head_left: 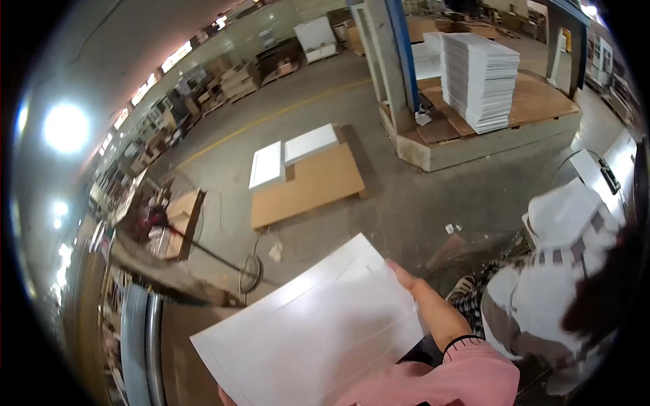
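A flat white panel [311, 325] with faint straight lines on its face lies tilted across both my hands. My right hand [405, 277] grips its right edge near the far corner, with part of the fingers hidden behind it. Below the near left edge only a small piece of my left hand [225, 398] shows, closed on the panel there; the rest is out of the picture. My right forearm, in a pink sleeve [467, 372], reaches along the panel's right side.
Ahead, white panels [310, 143] lie on a brown board [311, 186] on the floor. A tall stack of white panels [477, 81] stands on a platform [487, 154] beside a blue post [404, 54]. Close at right is another person [528, 298]. A metal roller [154, 352] lies at left.
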`<control>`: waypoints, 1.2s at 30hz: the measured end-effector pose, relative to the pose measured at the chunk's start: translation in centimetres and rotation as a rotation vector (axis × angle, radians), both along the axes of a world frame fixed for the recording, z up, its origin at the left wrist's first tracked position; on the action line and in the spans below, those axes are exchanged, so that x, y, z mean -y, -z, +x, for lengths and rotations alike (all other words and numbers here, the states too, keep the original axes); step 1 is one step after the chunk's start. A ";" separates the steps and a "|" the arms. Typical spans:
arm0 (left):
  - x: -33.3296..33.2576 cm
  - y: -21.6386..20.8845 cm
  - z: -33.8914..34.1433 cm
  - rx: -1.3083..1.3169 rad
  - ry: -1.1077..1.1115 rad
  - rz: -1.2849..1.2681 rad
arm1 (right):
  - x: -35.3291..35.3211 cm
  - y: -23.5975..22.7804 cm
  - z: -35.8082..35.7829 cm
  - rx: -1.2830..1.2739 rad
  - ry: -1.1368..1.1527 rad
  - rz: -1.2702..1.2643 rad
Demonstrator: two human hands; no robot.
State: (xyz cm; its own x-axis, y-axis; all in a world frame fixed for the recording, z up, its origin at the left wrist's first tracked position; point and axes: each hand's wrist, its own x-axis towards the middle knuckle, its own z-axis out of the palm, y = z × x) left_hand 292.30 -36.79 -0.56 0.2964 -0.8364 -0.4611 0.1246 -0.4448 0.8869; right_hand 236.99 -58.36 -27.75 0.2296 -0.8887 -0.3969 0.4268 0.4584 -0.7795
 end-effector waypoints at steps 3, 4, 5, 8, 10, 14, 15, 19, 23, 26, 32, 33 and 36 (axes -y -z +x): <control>11.7 -0.3 -6.3 0.008 0.082 0.020 | 8.2 3.3 -7.9 -0.104 0.056 0.000; 15.3 -0.1 -7.9 0.011 0.106 0.033 | 9.8 3.2 -10.3 -0.096 0.072 0.030; 17.2 0.1 -8.8 0.018 0.092 0.042 | 12.3 -0.1 -10.8 -0.122 0.035 0.050; 28.5 0.3 -15.0 -0.025 0.214 0.021 | 19.3 -2.9 -20.4 -0.229 0.150 0.017; 36.3 0.3 -19.1 -0.033 0.306 0.012 | 22.5 -4.0 -25.2 -0.268 0.273 -0.007; 51.6 1.2 -28.1 -0.041 0.489 0.008 | 26.8 -6.4 -34.2 -0.299 0.431 0.031; 56.3 1.5 -31.9 -0.056 0.565 -0.007 | 27.1 -5.7 -37.6 -0.349 0.513 0.021; 73.1 1.5 -47.7 -0.073 0.840 -0.059 | 27.1 -7.2 -47.8 -0.380 0.790 0.004; 87.3 0.7 -66.8 -0.034 1.125 -0.056 | 22.7 -13.9 -52.9 -0.288 0.992 0.077; 93.7 -0.9 -82.6 -0.014 1.354 -0.064 | 19.3 -17.0 -55.0 -0.231 1.302 0.161; 95.5 0.3 -115.8 -0.062 1.738 -0.076 | 11.9 -14.0 -64.2 -0.341 1.972 0.342; 95.1 0.2 -120.8 -0.090 1.786 -0.083 | 9.2 -14.9 -66.7 -0.336 2.038 0.309; 93.5 0.9 -135.3 -0.088 1.899 -0.074 | 9.0 -21.6 -70.6 -0.332 2.225 0.317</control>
